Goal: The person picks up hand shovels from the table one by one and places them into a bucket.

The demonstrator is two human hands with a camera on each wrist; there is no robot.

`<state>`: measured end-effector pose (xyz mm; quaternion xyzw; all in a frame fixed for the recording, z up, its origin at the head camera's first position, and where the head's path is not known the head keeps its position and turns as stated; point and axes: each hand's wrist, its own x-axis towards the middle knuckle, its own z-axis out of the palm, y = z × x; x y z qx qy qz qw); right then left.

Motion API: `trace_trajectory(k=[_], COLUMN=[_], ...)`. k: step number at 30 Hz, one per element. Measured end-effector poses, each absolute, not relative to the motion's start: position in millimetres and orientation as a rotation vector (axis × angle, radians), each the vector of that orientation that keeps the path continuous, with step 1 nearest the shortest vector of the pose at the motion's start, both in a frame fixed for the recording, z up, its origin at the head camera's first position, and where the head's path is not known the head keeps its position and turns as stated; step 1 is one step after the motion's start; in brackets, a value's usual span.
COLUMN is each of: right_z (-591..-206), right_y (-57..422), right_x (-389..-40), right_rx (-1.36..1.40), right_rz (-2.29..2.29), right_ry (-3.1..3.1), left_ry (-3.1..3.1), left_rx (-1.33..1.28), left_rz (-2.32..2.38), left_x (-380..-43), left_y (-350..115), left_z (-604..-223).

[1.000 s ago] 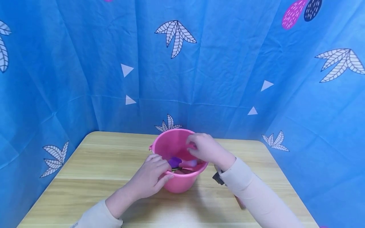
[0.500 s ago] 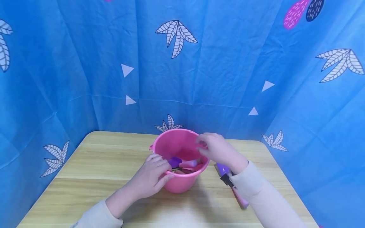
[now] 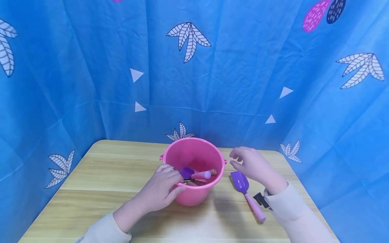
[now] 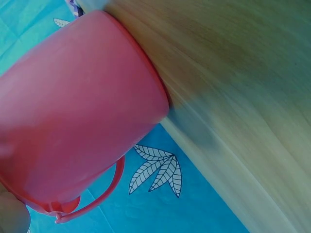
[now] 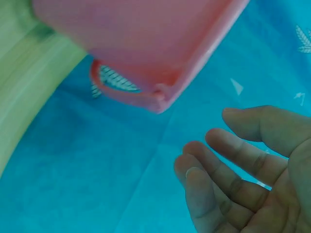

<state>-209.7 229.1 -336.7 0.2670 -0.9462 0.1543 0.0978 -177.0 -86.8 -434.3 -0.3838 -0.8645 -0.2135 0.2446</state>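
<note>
A pink bucket (image 3: 189, 196) stands upright on the table. My left hand (image 3: 162, 187) grips its near left rim, thumb outside and fingers over the edge. Inside lie a purple-bladed tool (image 3: 186, 172), a tool with a pink handle (image 3: 201, 175) and some brownish pieces, partly hidden by the near wall. To the right of the bucket my right hand (image 3: 253, 165) hovers with loosely bent fingers and nothing in them. Below that hand a toy shovel (image 3: 240, 182) with a purple blade and pink handle lies on the table. The right wrist view shows the hand (image 5: 252, 179) apart from the bucket.
The light wooden table (image 3: 100, 168) ends at a rounded back edge. Blue cloth (image 3: 243, 67) with white leaf prints hangs behind it and at both sides. The bucket's handle (image 4: 109, 194) hangs down on its far side. A black clip (image 3: 261, 199) sits at the right sleeve.
My right hand has moved out of the bucket and to the right, uncovering the rim and the toy shovel on the table. The left hand keeps its grip on the bucket.
</note>
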Motion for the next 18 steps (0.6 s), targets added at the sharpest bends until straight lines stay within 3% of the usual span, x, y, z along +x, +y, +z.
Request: trace_trajectory(k=[18], right_z=[-392], right_y=[280], right_x=[-208], right_rx=[0.571], right_rz=[0.415], right_ry=[-2.941], left_ry=[-2.354], left_rx=[-1.058], left_rz=[-0.581], left_x=[-176], left_y=[-87], left_z=[-433])
